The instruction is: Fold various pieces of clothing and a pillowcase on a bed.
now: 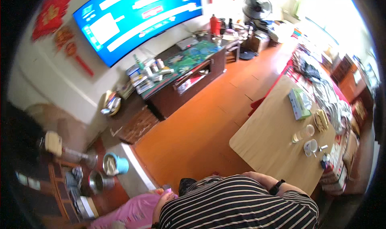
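My left hand (163,197) is low in the picture, left of my black-and-white striped shirt (237,205). Its fingers seem closed round a small pink object (172,194) whose kind I cannot make out. Beside that hand spreads a large piece of pink fabric (130,213). My right hand (259,177) rests in front of my belly, near the corner of a light wooden table (265,136). A black watch (277,187) is on that wrist. The shirt hides most of the right fingers, so whether they hold anything does not show.
On the table stand a tissue box (299,104), a glass (298,136) and a white mug (310,147). A dark low cabinet (193,84) lines the wall under a lit television (140,20). A light blue bucket (122,164) stands at lower left; a fan (257,7) is far off.
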Tool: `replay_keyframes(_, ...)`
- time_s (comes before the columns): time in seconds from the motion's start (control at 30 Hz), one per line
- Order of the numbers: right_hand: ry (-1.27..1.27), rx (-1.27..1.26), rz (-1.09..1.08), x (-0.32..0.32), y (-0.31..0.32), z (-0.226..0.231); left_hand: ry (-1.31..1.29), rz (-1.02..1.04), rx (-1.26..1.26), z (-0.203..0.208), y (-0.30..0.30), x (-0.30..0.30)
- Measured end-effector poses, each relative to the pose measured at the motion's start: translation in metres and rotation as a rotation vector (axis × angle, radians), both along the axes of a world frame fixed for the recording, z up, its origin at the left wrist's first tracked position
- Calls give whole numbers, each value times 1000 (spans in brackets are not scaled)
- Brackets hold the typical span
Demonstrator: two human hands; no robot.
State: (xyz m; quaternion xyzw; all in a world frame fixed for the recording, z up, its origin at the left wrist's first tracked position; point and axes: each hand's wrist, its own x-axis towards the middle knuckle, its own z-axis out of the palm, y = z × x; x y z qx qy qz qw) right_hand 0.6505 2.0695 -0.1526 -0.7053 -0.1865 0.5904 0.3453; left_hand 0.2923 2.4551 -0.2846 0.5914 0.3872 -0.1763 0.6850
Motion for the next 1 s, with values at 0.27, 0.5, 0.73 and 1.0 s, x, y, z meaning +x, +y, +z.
replay_keyframes(0.27,-62,-129,-236,18,128,37,39,-58,-215,-61,215,92)
replay_keyframes(0.5,-168,-151,-436,20,181,24,-158,-498,277,103,298,325)
replay_keyframes(0.73,45,-21,-873,59,203,4,-177,-913,470,128,291,509)
replay_keyframes(1.0,38,22,-988,220,207,2,162,-1029,14,104,277,665)
